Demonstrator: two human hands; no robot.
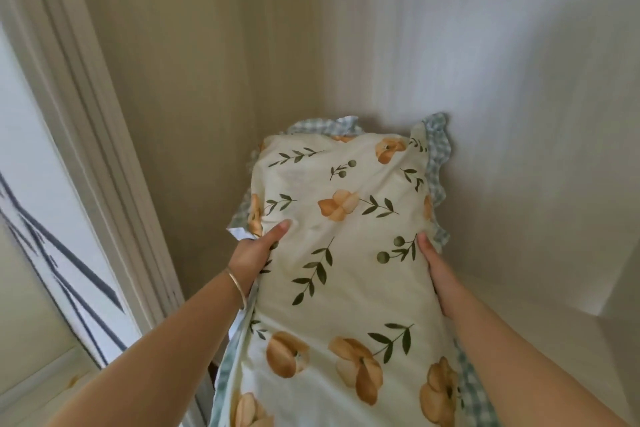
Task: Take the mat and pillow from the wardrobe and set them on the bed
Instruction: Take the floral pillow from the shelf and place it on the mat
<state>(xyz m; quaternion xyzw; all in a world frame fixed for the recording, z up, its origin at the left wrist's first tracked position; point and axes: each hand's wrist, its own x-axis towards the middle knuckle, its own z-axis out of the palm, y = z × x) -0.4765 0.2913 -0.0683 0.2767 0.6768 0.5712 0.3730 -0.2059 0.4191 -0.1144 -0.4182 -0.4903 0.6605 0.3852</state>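
Note:
A cream pillow point(346, 253) with orange flowers, green leaves and a blue-checked frilled edge fills the lower middle of the head view, lying lengthwise inside the pale wardrobe point(502, 114). My left hand point(256, 253), a thin bangle on its wrist, grips the pillow's left side with the thumb on top. My right hand point(438, 274) presses against its right side, fingers hidden underneath. The pillow's far end touches the wardrobe's back corner. No mat and no bed are in view.
The wardrobe's white door frame point(86, 149) runs diagonally down the left. Behind it hangs a white panel with dark leaf-like strokes point(45, 236). A lighter inner wall and a shelf edge point(588, 305) stand at the right.

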